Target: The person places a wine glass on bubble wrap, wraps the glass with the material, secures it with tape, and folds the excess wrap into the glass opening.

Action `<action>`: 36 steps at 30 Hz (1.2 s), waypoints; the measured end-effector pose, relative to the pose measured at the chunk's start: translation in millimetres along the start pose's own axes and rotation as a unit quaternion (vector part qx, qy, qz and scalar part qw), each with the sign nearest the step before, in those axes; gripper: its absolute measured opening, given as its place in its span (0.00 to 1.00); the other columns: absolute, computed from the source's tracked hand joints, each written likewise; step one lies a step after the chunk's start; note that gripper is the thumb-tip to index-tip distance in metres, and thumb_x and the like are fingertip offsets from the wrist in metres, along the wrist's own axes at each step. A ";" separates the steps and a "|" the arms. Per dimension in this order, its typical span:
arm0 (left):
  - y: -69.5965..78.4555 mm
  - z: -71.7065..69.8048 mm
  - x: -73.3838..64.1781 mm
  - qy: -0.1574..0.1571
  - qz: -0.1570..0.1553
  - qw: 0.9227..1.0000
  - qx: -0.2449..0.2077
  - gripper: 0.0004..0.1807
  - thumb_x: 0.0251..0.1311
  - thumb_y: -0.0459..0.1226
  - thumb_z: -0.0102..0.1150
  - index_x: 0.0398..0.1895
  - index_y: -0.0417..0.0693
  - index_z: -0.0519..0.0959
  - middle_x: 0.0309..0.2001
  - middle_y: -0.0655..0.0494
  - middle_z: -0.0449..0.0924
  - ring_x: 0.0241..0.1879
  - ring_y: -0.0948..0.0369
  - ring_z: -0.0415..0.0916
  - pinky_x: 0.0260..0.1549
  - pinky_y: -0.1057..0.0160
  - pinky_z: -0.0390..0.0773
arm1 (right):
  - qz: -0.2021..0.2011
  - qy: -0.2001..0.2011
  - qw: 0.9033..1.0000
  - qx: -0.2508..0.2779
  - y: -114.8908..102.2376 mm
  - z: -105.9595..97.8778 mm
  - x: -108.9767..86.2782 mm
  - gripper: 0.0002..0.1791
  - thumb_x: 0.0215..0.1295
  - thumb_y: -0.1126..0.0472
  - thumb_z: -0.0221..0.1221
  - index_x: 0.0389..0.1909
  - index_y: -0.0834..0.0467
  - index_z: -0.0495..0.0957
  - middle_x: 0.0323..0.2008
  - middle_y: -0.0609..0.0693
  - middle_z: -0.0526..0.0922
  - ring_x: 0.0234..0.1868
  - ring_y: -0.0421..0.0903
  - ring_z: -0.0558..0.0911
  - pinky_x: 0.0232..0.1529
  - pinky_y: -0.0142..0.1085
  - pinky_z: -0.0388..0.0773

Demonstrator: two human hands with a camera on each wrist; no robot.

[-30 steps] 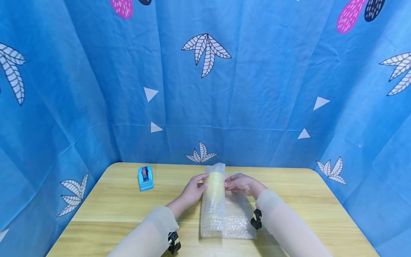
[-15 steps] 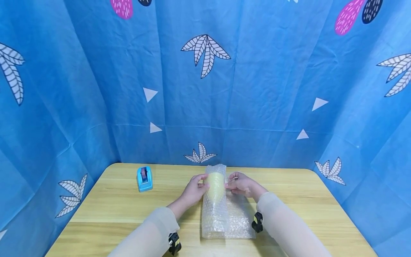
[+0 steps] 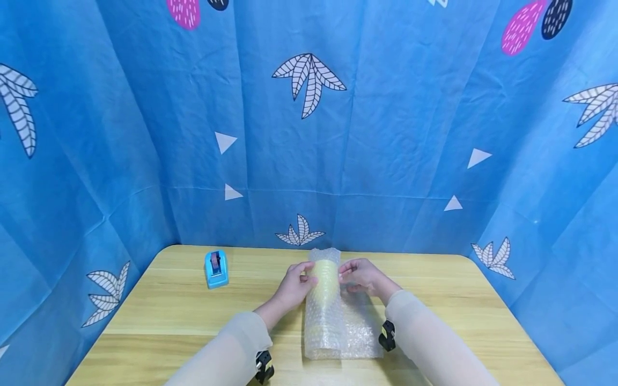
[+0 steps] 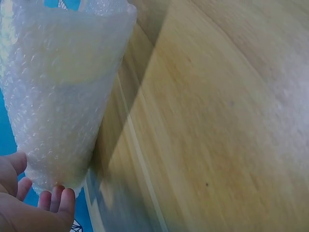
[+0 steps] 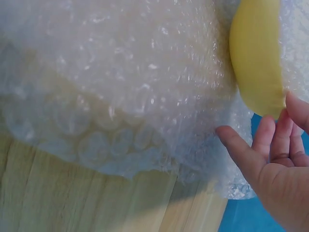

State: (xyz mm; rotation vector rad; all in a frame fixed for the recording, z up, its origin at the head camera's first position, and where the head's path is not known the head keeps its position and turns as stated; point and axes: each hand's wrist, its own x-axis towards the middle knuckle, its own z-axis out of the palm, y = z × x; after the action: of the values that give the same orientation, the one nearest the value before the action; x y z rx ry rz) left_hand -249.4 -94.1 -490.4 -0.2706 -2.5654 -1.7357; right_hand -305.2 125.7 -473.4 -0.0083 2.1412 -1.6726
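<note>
A smooth, curved yellow object (image 5: 258,58) lies partly rolled in bubble wrap (image 3: 324,321); its full shape is hidden by the wrap. My left hand (image 3: 295,284) holds the left side of the roll near its far end, and in the left wrist view its curled fingers (image 4: 66,203) meet the wrap's end. On the opposite side, my right hand (image 3: 364,277) pinches at the wrap's edge beside the yellow object. Its fingertips (image 5: 285,118) touch the object's lower end in the right wrist view, while one digit reaches toward the flat wrap.
A blue tape dispenser (image 3: 216,269) stands at the back left of the wooden table (image 3: 193,305). The unrolled part of the wrap spreads rightward under my right forearm. A blue patterned curtain (image 3: 396,134) hangs behind the table and along both sides.
The roll has hardly moved; more yellow shows through the wrap than a second ago. My right fingers have shifted slightly at the wrap's edge, and the left hand keeps its hold.
</note>
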 end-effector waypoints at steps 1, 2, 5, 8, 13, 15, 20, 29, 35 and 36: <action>-0.2 0.7 0.3 0.000 -0.003 1.000 0.002 0.24 0.67 0.33 0.61 0.66 0.39 0.73 0.60 0.37 0.68 0.51 0.47 0.75 0.45 0.57 0.83 | 0.001 0.000 1.000 0.001 0.0 0.0 -0.4 0.13 0.60 0.77 0.63 0.45 0.69 0.76 0.35 0.54 0.80 0.38 0.48 0.80 0.50 0.54 0.81; -0.4 1.3 0.5 -0.001 -0.003 1.000 0.005 0.24 0.67 0.33 0.61 0.66 0.40 0.73 0.60 0.38 0.68 0.50 0.48 0.75 0.45 0.57 0.83 | 0.002 0.000 1.000 0.000 0.0 -0.1 -0.6 0.12 0.60 0.77 0.63 0.45 0.69 0.77 0.35 0.54 0.80 0.38 0.48 0.80 0.50 0.55 0.81; -0.7 2.7 1.3 -0.001 -0.006 1.000 0.011 0.24 0.67 0.33 0.62 0.66 0.41 0.73 0.59 0.38 0.68 0.50 0.49 0.74 0.46 0.55 0.82 | 0.003 0.006 1.000 -0.004 -0.1 0.0 -0.5 0.11 0.59 0.77 0.63 0.43 0.68 0.78 0.35 0.55 0.81 0.39 0.49 0.81 0.48 0.55 0.82; -0.3 3.3 2.0 0.002 -0.005 1.000 0.015 0.25 0.66 0.33 0.63 0.65 0.42 0.73 0.59 0.38 0.68 0.50 0.49 0.74 0.47 0.54 0.82 | 0.008 0.013 1.000 -0.008 -1.5 0.2 0.1 0.10 0.59 0.77 0.64 0.41 0.67 0.79 0.35 0.54 0.81 0.39 0.49 0.81 0.47 0.54 0.83; 2.8 3.8 2.1 0.003 -0.011 1.000 0.017 0.24 0.66 0.33 0.62 0.65 0.43 0.74 0.60 0.38 0.68 0.50 0.48 0.74 0.48 0.53 0.81 | 0.008 0.016 1.000 -0.012 -3.1 0.0 -1.1 0.10 0.58 0.77 0.65 0.40 0.68 0.78 0.35 0.55 0.81 0.40 0.49 0.81 0.47 0.55 0.82; 4.4 4.0 1.8 0.001 -0.014 1.000 0.018 0.24 0.66 0.33 0.62 0.66 0.42 0.74 0.60 0.38 0.68 0.51 0.48 0.74 0.48 0.53 0.81 | 0.008 0.018 1.000 -0.013 -2.9 0.1 -2.4 0.07 0.60 0.75 0.64 0.39 0.68 0.79 0.36 0.55 0.82 0.41 0.50 0.82 0.47 0.55 0.82; 6.4 4.2 0.7 -0.002 -0.020 1.000 0.016 0.24 0.66 0.32 0.62 0.65 0.42 0.74 0.60 0.37 0.67 0.52 0.45 0.74 0.48 0.53 0.82 | 0.012 0.021 1.000 -0.003 -2.8 1.9 -4.8 0.06 0.65 0.65 0.60 0.38 0.65 0.79 0.37 0.58 0.82 0.44 0.55 0.82 0.47 0.54 0.82; 9.2 5.9 0.9 -0.001 -0.019 1.000 0.014 0.24 0.66 0.33 0.63 0.65 0.43 0.74 0.61 0.37 0.67 0.52 0.45 0.75 0.46 0.54 0.83 | 0.027 0.032 0.999 -0.016 -9.7 2.2 -7.7 0.15 0.65 0.54 0.62 0.39 0.64 0.79 0.39 0.59 0.81 0.49 0.58 0.82 0.52 0.64 0.78; 10.7 6.8 1.5 -0.001 -0.025 0.999 0.023 0.24 0.67 0.35 0.63 0.65 0.45 0.74 0.60 0.39 0.67 0.52 0.47 0.74 0.47 0.55 0.82 | 0.031 0.041 0.998 -0.030 -12.9 3.7 -10.1 0.17 0.63 0.52 0.65 0.37 0.64 0.79 0.39 0.58 0.81 0.51 0.59 0.81 0.51 0.67 0.76; 11.2 6.6 1.5 0.000 -0.023 0.999 0.023 0.24 0.67 0.35 0.63 0.65 0.45 0.74 0.60 0.39 0.67 0.52 0.47 0.74 0.47 0.54 0.82 | 0.030 0.045 0.998 -0.029 -12.7 4.6 -10.5 0.17 0.62 0.52 0.66 0.35 0.64 0.79 0.39 0.58 0.82 0.51 0.59 0.81 0.51 0.67 0.76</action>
State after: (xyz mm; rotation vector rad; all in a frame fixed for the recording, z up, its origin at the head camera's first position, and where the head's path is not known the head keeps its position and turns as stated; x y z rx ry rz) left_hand -248.6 -83.8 -482.4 -0.2108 -2.6273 -1.6884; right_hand -297.3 120.7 -459.1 0.1159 2.2323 -1.6037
